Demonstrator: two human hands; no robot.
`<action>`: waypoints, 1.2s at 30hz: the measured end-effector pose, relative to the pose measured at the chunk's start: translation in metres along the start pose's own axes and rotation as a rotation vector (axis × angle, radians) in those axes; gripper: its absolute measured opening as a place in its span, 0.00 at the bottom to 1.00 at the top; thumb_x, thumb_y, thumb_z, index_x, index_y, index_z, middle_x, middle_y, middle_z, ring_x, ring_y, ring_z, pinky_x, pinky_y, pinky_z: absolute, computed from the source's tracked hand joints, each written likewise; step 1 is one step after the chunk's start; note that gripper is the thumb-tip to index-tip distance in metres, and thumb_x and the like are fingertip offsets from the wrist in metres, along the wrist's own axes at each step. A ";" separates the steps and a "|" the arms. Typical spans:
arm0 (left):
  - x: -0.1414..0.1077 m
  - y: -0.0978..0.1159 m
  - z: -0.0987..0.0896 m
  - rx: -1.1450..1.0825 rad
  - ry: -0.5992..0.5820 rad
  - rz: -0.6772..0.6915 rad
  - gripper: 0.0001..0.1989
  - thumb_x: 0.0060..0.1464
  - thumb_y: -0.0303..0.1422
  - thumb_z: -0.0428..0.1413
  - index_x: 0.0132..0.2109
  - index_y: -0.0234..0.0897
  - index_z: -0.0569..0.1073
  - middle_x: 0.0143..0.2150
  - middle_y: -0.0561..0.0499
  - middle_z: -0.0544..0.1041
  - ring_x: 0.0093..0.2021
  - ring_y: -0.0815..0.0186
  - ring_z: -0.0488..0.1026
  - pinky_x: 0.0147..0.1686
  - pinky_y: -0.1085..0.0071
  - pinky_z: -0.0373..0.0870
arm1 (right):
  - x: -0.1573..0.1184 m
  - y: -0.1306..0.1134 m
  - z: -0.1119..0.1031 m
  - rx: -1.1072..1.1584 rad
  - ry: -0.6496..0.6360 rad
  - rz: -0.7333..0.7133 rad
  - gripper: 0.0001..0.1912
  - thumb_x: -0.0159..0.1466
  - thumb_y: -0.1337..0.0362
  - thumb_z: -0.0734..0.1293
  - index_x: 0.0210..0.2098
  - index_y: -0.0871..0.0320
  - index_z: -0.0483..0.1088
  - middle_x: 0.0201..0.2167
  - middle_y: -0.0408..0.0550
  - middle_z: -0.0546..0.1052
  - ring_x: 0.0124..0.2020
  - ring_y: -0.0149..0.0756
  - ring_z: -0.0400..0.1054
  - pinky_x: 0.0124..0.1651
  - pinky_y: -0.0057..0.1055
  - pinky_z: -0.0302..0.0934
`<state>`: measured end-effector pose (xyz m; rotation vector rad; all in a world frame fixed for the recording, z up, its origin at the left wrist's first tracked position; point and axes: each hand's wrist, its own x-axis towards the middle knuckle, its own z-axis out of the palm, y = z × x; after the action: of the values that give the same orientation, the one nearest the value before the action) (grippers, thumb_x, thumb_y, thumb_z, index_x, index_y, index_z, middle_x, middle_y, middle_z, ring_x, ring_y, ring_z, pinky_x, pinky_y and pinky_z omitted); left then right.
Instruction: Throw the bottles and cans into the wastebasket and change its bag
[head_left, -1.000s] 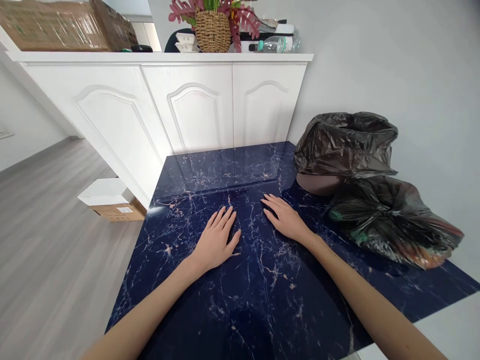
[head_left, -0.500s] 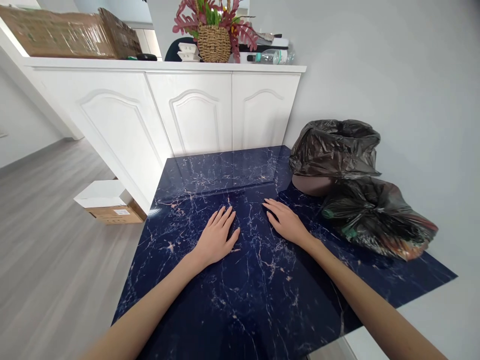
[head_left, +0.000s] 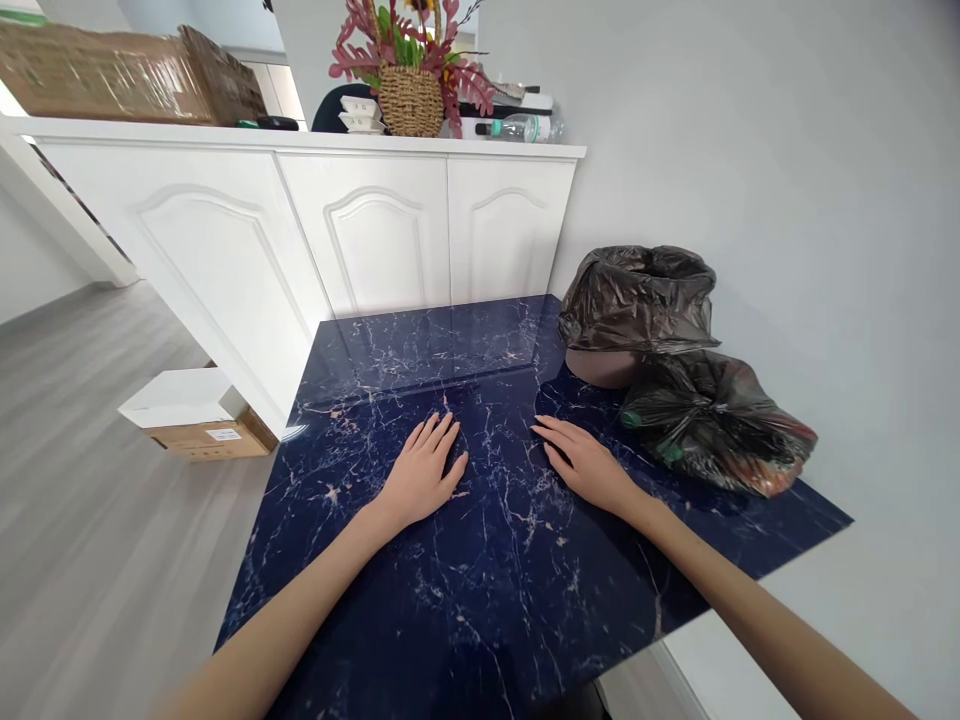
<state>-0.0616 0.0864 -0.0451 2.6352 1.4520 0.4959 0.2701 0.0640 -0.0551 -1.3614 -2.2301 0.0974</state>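
Observation:
My left hand (head_left: 421, 472) lies palm down on the dark blue marbled tabletop (head_left: 450, 600), its fingers stretched out and the thumb apart. To its right, my right hand (head_left: 585, 462) also rests flat on the same surface, fingers pointing left. Neither hand holds anything. Nearest to the right hand, on the table's right side, sits a tied black plastic bag (head_left: 712, 415) with coloured contents showing through. Behind that bag stands a bin (head_left: 600, 368) lined with a black plastic bag (head_left: 641, 298).
White cabinets (head_left: 382, 230) stand at the table's far edge. On their top are a wicker flower basket (head_left: 411, 102), white boxes (head_left: 361, 115), a plastic bottle (head_left: 525, 128) and a large taped carton (head_left: 112, 75). A smaller carton (head_left: 202, 440) sits on the floor at left.
The view has shifted a little. My right hand has slid slightly to the right over the tabletop, away from my left hand, which stays about where it was.

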 end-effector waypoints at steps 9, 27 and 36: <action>0.001 -0.003 0.003 0.005 0.016 0.021 0.34 0.77 0.50 0.43 0.78 0.35 0.62 0.82 0.41 0.57 0.83 0.46 0.49 0.81 0.42 0.49 | -0.035 0.022 -0.080 -0.127 0.241 0.044 0.21 0.77 0.61 0.62 0.67 0.52 0.72 0.66 0.55 0.77 0.67 0.53 0.72 0.72 0.58 0.64; -0.001 -0.004 0.003 0.012 0.016 0.023 0.34 0.77 0.50 0.43 0.79 0.37 0.62 0.82 0.43 0.56 0.83 0.47 0.49 0.81 0.43 0.50 | -0.072 0.093 -0.139 -0.615 0.368 0.198 0.15 0.74 0.58 0.63 0.51 0.55 0.80 0.58 0.61 0.78 0.57 0.62 0.71 0.55 0.56 0.69; -0.001 -0.004 0.005 0.009 0.040 0.036 0.33 0.77 0.49 0.43 0.78 0.36 0.64 0.81 0.40 0.58 0.83 0.46 0.50 0.80 0.41 0.51 | -0.072 0.079 -0.130 -0.612 0.381 0.099 0.12 0.74 0.58 0.65 0.46 0.56 0.79 0.53 0.60 0.76 0.53 0.56 0.72 0.54 0.52 0.69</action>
<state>-0.0638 0.0878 -0.0507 2.6780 1.4234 0.5493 0.4210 0.0157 0.0035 -1.6224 -1.9312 -0.8023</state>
